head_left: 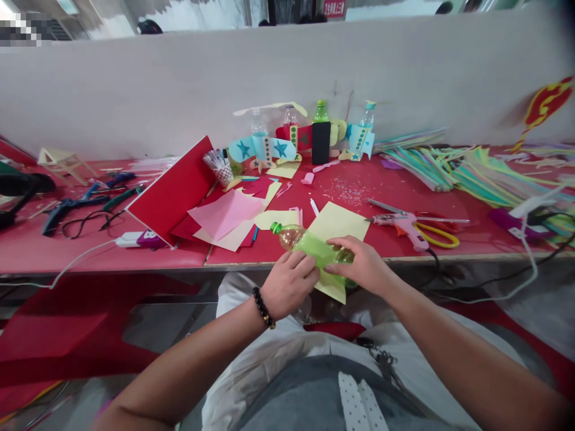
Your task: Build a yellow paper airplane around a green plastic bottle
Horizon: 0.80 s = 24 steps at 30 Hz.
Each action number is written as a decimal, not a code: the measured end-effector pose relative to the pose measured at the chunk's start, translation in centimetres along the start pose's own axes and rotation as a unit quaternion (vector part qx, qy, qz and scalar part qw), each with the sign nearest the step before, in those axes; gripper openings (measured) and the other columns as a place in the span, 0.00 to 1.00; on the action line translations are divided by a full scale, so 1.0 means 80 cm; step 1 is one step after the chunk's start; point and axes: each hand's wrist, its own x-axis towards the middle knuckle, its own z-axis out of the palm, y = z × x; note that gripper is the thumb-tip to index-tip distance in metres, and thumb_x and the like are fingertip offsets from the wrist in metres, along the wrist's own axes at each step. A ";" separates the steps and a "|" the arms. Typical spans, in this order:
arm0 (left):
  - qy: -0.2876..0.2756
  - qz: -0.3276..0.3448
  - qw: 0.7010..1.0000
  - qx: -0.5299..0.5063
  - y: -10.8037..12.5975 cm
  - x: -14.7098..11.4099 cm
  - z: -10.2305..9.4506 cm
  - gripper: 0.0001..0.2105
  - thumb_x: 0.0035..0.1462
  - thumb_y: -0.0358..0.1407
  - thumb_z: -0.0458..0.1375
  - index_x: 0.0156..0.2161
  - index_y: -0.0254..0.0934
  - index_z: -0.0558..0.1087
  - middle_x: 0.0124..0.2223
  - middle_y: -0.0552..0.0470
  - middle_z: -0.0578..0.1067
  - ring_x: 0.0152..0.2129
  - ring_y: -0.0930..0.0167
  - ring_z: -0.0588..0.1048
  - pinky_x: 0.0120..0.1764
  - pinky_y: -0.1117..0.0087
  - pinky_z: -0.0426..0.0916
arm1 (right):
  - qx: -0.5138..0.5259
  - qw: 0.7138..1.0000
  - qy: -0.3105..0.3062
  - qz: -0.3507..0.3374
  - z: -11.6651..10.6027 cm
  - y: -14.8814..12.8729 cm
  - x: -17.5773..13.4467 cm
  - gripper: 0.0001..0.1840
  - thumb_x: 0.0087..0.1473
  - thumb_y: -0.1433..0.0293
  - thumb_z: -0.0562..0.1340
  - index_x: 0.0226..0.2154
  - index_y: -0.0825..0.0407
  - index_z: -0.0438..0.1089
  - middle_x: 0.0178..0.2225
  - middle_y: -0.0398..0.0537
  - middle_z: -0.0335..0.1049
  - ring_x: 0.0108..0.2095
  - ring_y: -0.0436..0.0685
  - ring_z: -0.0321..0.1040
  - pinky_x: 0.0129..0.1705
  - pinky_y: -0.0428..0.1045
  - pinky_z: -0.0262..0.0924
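A clear plastic bottle (291,237) with a green cap lies on its side at the table's front edge, its neck pointing left. Light green paper (317,246) lies around its middle. My left hand (293,280) has its fingers curled over the lower edge of that paper, against the bottle. With thumb and fingers, my right hand (359,263) grips the bottle near its base. Pale yellow paper (344,221) shows beneath the bottle and hangs over the edge. What the left fingertips pinch is partly hidden.
A pink glue gun (412,230) and yellow-handled scissors (438,236) lie to the right. Pink paper (229,214) and a leaning red board (175,188) are left. Decorated bottles (263,143), a black phone-like slab (320,143) and coloured strips (476,173) line the back.
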 end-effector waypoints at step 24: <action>-0.133 0.053 0.976 -0.164 -0.090 0.134 -0.007 0.13 0.59 0.37 0.61 0.49 0.38 0.71 0.45 0.48 0.76 0.43 0.65 0.74 0.45 0.64 0.68 | 0.069 0.994 0.086 0.025 -0.004 0.043 -0.025 0.37 0.45 0.52 0.69 0.53 0.51 0.61 0.49 0.53 0.70 0.48 0.62 0.68 0.50 0.55 0.62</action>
